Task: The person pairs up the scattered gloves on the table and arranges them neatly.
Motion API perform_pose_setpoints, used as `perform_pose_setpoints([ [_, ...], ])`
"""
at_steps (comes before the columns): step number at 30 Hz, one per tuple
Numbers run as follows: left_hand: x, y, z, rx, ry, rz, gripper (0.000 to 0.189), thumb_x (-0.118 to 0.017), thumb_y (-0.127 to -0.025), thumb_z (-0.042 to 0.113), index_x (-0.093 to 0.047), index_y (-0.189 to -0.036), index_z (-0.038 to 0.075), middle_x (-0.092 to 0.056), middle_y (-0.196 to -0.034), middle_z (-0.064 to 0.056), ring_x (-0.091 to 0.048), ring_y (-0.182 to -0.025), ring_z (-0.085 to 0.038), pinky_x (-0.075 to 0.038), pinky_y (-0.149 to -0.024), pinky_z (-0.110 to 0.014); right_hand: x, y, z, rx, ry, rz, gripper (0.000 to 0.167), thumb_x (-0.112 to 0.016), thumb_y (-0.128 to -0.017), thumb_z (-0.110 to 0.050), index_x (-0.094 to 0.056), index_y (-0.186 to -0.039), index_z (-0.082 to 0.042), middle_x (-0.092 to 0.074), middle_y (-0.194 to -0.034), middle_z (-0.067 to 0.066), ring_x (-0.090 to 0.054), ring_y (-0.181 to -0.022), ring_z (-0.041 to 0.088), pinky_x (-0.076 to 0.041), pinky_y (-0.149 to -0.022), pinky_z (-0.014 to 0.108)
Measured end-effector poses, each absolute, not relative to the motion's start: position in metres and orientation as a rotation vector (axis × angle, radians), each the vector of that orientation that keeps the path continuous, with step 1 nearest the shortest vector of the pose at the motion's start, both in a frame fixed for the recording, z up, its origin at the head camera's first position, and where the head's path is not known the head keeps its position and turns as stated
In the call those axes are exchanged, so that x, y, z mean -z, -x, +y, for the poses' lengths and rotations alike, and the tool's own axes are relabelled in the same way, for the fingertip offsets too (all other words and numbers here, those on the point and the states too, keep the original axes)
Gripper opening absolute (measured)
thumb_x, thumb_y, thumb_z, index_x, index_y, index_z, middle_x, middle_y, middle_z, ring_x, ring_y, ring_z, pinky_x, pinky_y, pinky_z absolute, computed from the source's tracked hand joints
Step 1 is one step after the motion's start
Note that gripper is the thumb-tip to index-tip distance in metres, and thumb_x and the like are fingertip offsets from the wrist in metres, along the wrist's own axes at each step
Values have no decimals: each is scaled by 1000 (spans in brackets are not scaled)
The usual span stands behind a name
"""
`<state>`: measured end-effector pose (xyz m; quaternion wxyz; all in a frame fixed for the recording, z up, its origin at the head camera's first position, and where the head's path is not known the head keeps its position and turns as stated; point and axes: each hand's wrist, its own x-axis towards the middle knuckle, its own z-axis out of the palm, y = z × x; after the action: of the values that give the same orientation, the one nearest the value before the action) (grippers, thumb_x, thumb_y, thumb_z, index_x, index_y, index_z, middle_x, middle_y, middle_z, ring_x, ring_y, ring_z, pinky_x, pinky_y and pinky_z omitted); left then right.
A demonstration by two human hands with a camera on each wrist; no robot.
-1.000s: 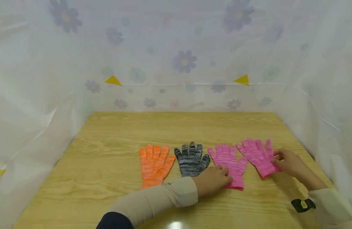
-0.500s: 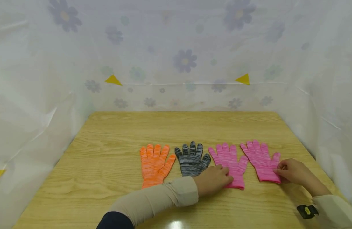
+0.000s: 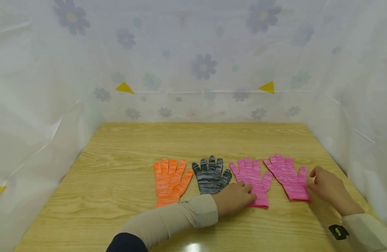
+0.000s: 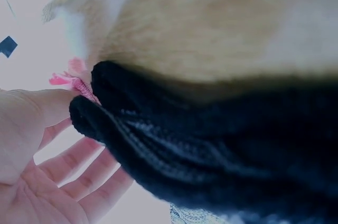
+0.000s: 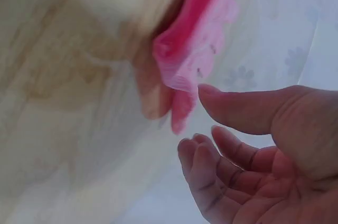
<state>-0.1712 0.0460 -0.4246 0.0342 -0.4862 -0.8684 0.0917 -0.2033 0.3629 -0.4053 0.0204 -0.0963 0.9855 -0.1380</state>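
Note:
Four-colour-free row aside, a pink knit glove [image 3: 287, 177] lies flat at the right end, its cuff towards the person. My right hand [image 3: 330, 189] hovers just right of that cuff, thumb and fingers apart with nothing between them; the right wrist view shows a gap beside the pink glove [image 5: 198, 44]. My left hand [image 3: 233, 198] rests at the cuff of the other pink glove [image 3: 251, 176], fingertips touching it. Loosely bent fingers show in the left wrist view, beside the black cuff of a glove [image 4: 158, 134]. The grey-black striped glove [image 3: 210, 176] is partly hidden behind my left hand.
An orange glove [image 3: 170, 183] lies left of the striped one, its cuff partly covered by my left sleeve [image 3: 181, 215]. The wooden table [image 3: 118, 147] is bordered by pale flowered sheeting [image 3: 168, 45] with yellow triangles. A black strap hangs by my right wrist.
The rightmost pink glove has been turned straighter and lowered onto the table. My right hand has let go of it and shifted right. The left hand stays put.

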Motion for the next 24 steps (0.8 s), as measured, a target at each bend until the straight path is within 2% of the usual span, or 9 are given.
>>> perform_pose_setpoints([
  [4,424,171,46,-271,1489,-2679,24,-56,-96,25,-63,-119,29,-57,-104,8,-52,-88,-7,-47,-69,-13,402,202,357,396,419,3136,25,-69,-78,-2,-59,-97,12,-61,-77,18,-59,-68,33,-49,-54,46],
  [7,423,171,46,-262,1484,-2677,24,-56,-96,25,-63,-118,29,-57,-103,8,-52,-87,-7,-47,-69,-13,405,200,354,372,508,3203,15,-66,-78,3,-65,-92,10,-62,-75,16,-60,-65,30,-50,-54,45],
  [10,422,171,46,-258,1485,-2675,24,-56,-95,24,-63,-118,28,-57,-104,8,-52,-88,-7,-47,-69,-13,413,201,355,335,671,3258,16,-67,-74,8,-66,-89,11,-64,-78,19,-61,-67,33,-52,-58,48],
  [12,421,170,46,-255,1489,-2681,24,-56,-96,24,-63,-119,28,-57,-105,7,-52,-89,-7,-47,-69,-13,419,203,358,300,776,3235,18,-69,-73,7,-64,-90,10,-64,-84,23,-63,-75,39,-53,-64,53],
  [14,421,170,45,-254,1493,-2682,25,-56,-96,24,-62,-119,28,-57,-106,7,-52,-89,-7,-47,-70,-13,426,203,361,210,798,3138,31,-70,-78,-1,-60,-104,12,-61,-102,31,-59,-94,49,-51,-74,60],
  [18,422,169,45,-260,1497,-2671,24,-55,-96,25,-62,-119,28,-57,-106,7,-52,-89,-7,-47,-69,-13,434,198,366,189,606,2875,61,-56,-96,-26,-34,-137,14,-33,-138,38,-29,-127,58,-31,-90,77],
  [20,422,169,45,-264,1498,-2666,24,-55,-96,25,-62,-119,28,-57,-106,7,-52,-88,-7,-47,-68,-13,437,195,368,227,524,2789,72,-46,-100,-33,-13,-147,11,-16,-147,37,-14,-131,61,-17,-91,82],
  [22,422,169,46,-265,1493,-2671,24,-54,-96,26,-62,-119,28,-57,-106,7,-51,-88,-7,-47,-68,-13,439,193,369,275,485,2757,75,-42,-102,-36,1,-152,0,-7,-152,34,-9,-131,63,-8,-91,84],
  [24,422,169,45,-263,1485,-2696,25,-54,-97,27,-62,-120,28,-57,-107,7,-51,-90,-7,-47,-70,-14,439,192,370,278,462,2741,77,-39,-102,-39,12,-152,-11,1,-154,30,-6,-128,66,-5,-90,84],
])
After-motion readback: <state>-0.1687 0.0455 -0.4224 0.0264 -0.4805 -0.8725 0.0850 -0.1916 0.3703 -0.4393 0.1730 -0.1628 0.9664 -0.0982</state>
